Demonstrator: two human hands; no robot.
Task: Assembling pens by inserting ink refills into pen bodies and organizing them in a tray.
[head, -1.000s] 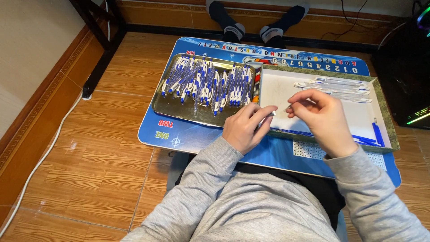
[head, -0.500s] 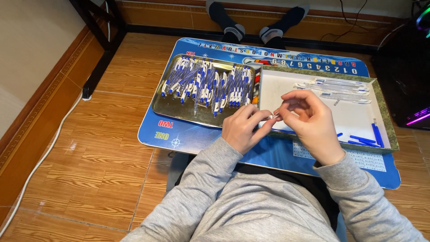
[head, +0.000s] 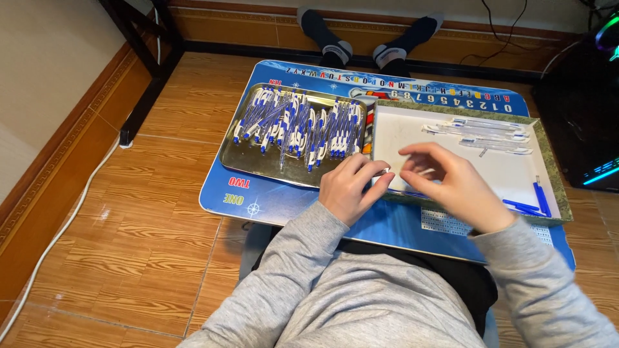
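Observation:
My left hand (head: 351,190) rests at the seam between two trays and pinches a small pale pen part at its fingertips. Just to its right, my right hand (head: 451,187) hovers over the near edge of the white tray (head: 445,138), its fingers apart and curled with nothing seen in them. The metal tray (head: 231,154) on the left holds several blue-and-white pens (head: 303,122) laid in rows. Clear pen barrels (head: 490,132) lie at the back of the white tray, and blue pen parts (head: 538,196) sit in its near right corner.
Both trays sit on a blue printed mat (head: 271,200) over my lap. Two feet in dark socks (head: 361,38) stick out beyond it. A dark lit computer case (head: 587,116) stands at the right, a black frame leg (head: 145,96) and a white cable (head: 71,212) at the left.
The hands met over the tray's near edge half a second ago. Now my right hand has drawn a little to the right and its fingers have spread; the left still pinches the small part.

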